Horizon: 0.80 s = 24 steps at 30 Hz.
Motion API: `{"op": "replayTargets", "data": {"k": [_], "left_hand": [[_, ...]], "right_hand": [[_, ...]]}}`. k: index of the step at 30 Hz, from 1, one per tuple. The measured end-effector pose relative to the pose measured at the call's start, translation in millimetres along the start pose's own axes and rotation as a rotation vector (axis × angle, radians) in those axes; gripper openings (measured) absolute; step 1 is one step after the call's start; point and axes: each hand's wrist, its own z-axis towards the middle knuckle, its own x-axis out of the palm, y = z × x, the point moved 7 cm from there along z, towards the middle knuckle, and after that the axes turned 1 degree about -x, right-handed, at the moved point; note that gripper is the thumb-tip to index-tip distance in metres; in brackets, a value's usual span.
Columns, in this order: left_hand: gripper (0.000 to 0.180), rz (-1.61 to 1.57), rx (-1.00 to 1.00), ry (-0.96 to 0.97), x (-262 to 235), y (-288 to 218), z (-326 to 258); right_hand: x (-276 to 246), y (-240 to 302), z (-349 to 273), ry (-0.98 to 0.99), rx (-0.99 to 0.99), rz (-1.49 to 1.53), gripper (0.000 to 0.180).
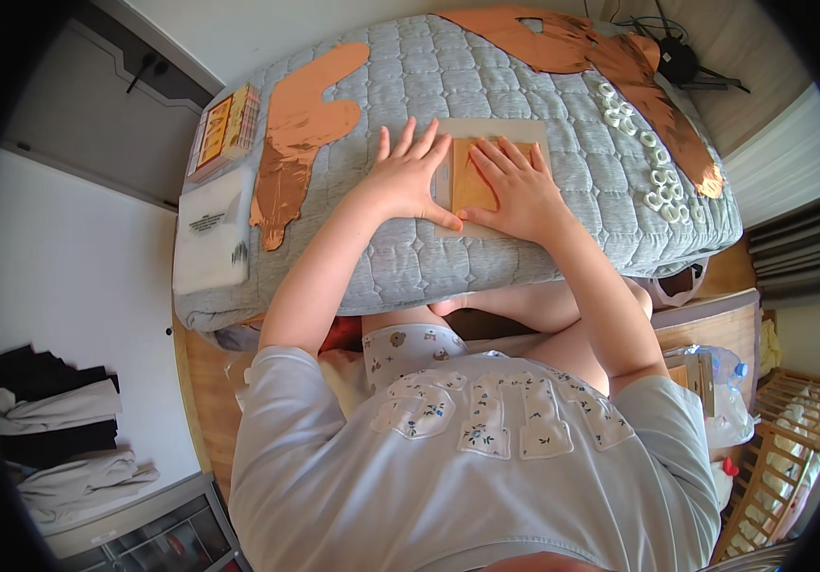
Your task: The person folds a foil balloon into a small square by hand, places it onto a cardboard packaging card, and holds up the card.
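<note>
Both my hands lie over a flat greyish-brown board [529,129] on a quilted grey mattress [381,276]. My left hand [408,179] is spread at the board's left side, its thumb reaching toward the near edge. Flat on an orange-yellow square sheet [472,191] rests my right hand [521,195], fingers stretched out and covering much of it. The two thumbs nearly meet at the sheet's near left corner. A thin red line shows on the sheet beside my right hand. Neither hand grips anything.
Copper-coloured shiny sheets [305,110] lie at the left and far right. Several white rings [658,176] are scattered on the right. A boxed stack [224,133] and a plastic-wrapped white pack [212,229] line the left edge. A black stand [681,62] is behind the far right corner.
</note>
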Motion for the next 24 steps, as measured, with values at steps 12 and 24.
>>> {"op": "replayTargets", "data": {"k": [12,24], "left_hand": [[0.059,0.087,-1.191,-0.673,-2,225,-302],[0.042,-0.207,-1.082,-0.765,33,237,-319]], "right_hand": [[-3,-1,0,-0.061,-0.003,0.034,0.096],[-5,-3,-3,-0.048,-0.002,0.014,0.091]]}}
